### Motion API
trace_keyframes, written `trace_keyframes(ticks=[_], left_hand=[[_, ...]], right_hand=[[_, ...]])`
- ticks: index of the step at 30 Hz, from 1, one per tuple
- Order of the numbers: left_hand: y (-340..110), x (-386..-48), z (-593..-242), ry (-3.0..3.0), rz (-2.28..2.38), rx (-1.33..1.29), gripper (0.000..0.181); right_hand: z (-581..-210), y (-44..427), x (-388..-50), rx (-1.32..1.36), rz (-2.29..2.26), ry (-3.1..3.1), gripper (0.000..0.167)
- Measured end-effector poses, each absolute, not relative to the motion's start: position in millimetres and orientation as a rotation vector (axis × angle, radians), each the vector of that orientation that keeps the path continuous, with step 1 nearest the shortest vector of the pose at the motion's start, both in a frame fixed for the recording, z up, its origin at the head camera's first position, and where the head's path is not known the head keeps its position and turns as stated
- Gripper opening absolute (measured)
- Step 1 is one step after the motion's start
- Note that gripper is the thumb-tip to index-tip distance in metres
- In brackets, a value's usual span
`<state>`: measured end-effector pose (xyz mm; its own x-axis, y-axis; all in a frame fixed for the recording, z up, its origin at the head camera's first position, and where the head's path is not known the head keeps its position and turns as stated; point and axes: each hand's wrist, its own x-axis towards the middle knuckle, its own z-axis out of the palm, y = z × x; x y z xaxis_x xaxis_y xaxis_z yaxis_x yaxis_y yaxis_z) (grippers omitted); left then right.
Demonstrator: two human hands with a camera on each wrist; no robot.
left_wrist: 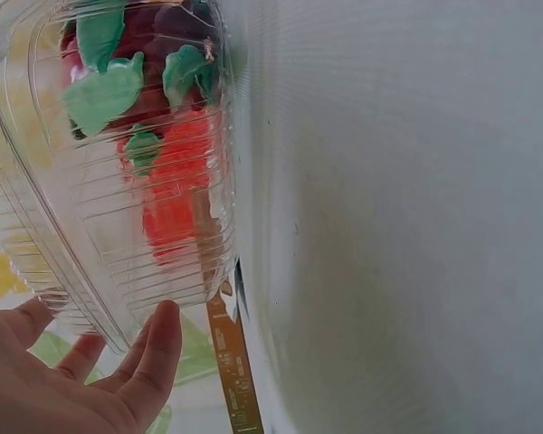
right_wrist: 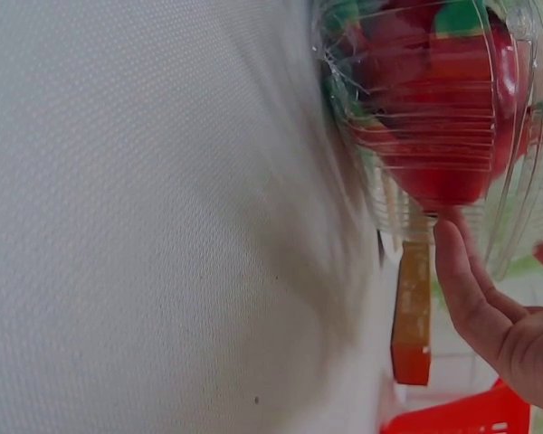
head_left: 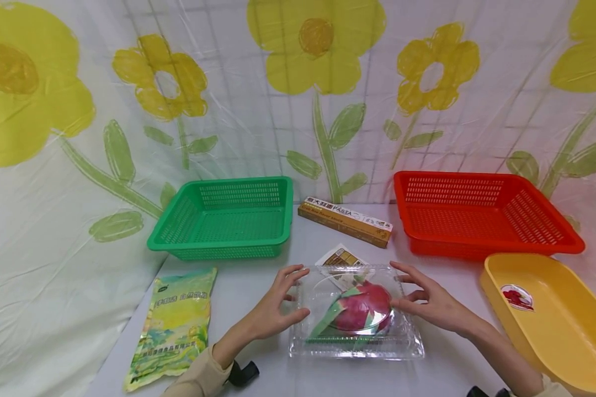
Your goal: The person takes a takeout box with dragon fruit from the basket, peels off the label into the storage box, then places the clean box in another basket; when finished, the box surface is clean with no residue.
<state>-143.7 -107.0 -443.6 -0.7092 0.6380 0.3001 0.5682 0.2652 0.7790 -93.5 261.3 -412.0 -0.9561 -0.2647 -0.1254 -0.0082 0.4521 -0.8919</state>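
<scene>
A clear plastic clamshell box [head_left: 305, 325], its lid lying over it, is at the front middle of the white table in the head view. A red dragon fruit [head_left: 362, 309] with green scales shows through the plastic. My left hand [head_left: 273, 309] holds the left side of the box, fingertips by its far corner and thumb at the near edge. On the opposite side my right hand [head_left: 437, 303] holds the right edge, thumb over the lid. The left fingers [left_wrist: 158, 362] touch the ribbed side in the left wrist view; a right fingertip [right_wrist: 448, 240] meets the wall in the right wrist view.
Behind the box lie a brown-and-white card [head_left: 341, 256] and a long pasta box [head_left: 345, 220]. A green basket [head_left: 218, 251] stands back left, a red basket [head_left: 477, 179] back right. A yellow-green bag [head_left: 174, 325] lies left; a yellow tub [head_left: 551, 325] stands right.
</scene>
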Motion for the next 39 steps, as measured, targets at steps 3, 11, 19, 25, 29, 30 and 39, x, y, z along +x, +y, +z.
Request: trace_keyframes(ticks=[3,11,19,25,29,30,39], left_hand=[[-106.5,-143.0,-442.6,2.438,1.450,1.162,0.072],[-107.0,-143.8,-441.9,2.436,1.450,1.165,0.072],[-107.0,-142.1,-439.9,2.430,1.431,1.106,0.072],[-106.8,-140.9,-438.2,2.398,1.468,1.048,0.073],[-106.0,-139.7,-436.0,2.371,1.512,1.014,0.072],[-105.8,-139.5,-435.6,2.367,1.522,1.008,0.072],[-104.8,-139.5,-434.5,2.359,1.553,0.989,0.073]], right_hand=[[-412.0,261.5,-93.5,-0.233,-1.509,2.456,0.086],[-410.1,261.1,-93.6,-0.211,-1.497,2.458,0.087],[-408.9,261.0,-93.3,-0.208,-1.494,2.454,0.087],[-407.4,261.1,-91.8,-0.156,-1.534,2.368,0.086],[-406.4,260.8,-90.6,-0.131,-1.550,2.346,0.086],[-406.3,260.7,-90.5,-0.131,-1.554,2.344,0.085],[-405.9,259.1,-91.1,-0.168,-1.594,2.341,0.088]])
